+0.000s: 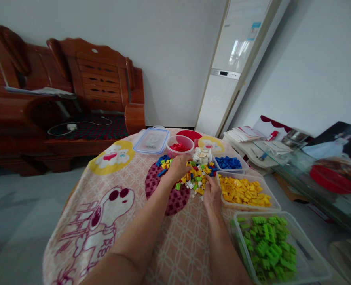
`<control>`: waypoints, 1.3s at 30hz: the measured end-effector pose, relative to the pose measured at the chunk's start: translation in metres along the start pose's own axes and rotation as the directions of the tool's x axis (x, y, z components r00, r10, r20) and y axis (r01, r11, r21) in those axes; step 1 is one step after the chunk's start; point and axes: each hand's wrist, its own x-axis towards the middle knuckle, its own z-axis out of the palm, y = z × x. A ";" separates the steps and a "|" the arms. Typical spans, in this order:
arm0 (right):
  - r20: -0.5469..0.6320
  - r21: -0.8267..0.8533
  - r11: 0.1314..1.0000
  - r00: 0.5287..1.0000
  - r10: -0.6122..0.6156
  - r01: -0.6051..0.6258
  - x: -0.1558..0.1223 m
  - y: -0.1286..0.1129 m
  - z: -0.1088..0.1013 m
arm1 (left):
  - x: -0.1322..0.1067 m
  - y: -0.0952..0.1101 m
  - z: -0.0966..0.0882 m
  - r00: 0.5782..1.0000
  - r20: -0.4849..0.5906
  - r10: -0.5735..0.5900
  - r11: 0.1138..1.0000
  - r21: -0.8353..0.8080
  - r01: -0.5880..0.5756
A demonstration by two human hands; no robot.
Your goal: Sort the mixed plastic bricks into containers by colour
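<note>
A loose pile of small toy building bricks [198, 172] in yellow, white, green, blue and red lies on the cloth-covered table. My left hand [179, 168] reaches over the pile's left side, its fingers curled down among the bricks. At the right edge of the pile is my right hand [212, 193], thumb and fingers drawn together by the yellow pieces. Anything between the fingertips of either hand is too small to make out. White bricks [202, 155] form a heap just behind the mixed ones. Red bricks [178, 147] sit in a round clear tub [188, 150] beyond my left hand.
On the right stand clear boxes of blue bricks [228, 162], yellow bricks [243, 191] and green bricks [272, 247]. A blue-rimmed plastic lid [152, 140] lies left of the tub. Behind the table are a wooden sofa [101, 75] and a white cabinet-like unit [219, 95]; a glass table [300, 178] stands right.
</note>
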 end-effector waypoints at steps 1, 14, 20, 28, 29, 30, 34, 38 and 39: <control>0.001 0.008 1.000 1.000 0.003 -0.003 0.000 0.001 0.000 | 0.000 0.002 -0.002 1.000 -0.007 0.005 1.000 -0.014 -0.005; 0.005 0.012 0.999 0.999 -0.040 0.040 0.002 0.001 -0.001 | -0.014 0.041 0.022 0.913 0.374 0.162 0.983 0.016 -0.181; -0.013 0.023 0.999 1.000 -0.024 0.024 0.002 0.003 0.001 | -0.009 0.028 0.015 0.918 0.362 0.161 0.987 -0.079 -0.142; -0.019 0.015 1.000 1.000 -0.010 0.010 0.000 -0.003 0.000 | -0.005 0.006 0.018 0.961 0.248 -0.121 0.793 -0.558 0.244; -0.021 0.014 1.000 1.000 -0.009 0.010 0.000 -0.004 -0.001 | -0.004 0.007 0.021 0.959 0.208 -0.194 0.712 -0.642 0.283; -0.020 0.013 1.000 1.000 -0.008 0.009 -0.001 -0.005 -0.001 | -0.003 0.008 0.024 0.949 0.171 -0.266 0.614 -0.729 0.303; -0.003 0.005 1.000 1.000 0.002 -0.002 -0.001 -0.008 -0.002 | 0.003 0.018 0.034 0.876 0.122 -0.466 0.218 -0.944 0.248; -0.004 0.011 1.000 1.000 0.000 0.000 -0.001 -0.007 -0.002 | 0.008 0.023 0.041 0.872 0.128 -0.473 0.059 -0.983 0.176; 0.000 0.016 1.000 1.000 -0.001 0.001 -0.001 -0.007 -0.002 | 0.008 0.023 0.042 0.881 0.127 -0.455 0.042 -0.986 0.163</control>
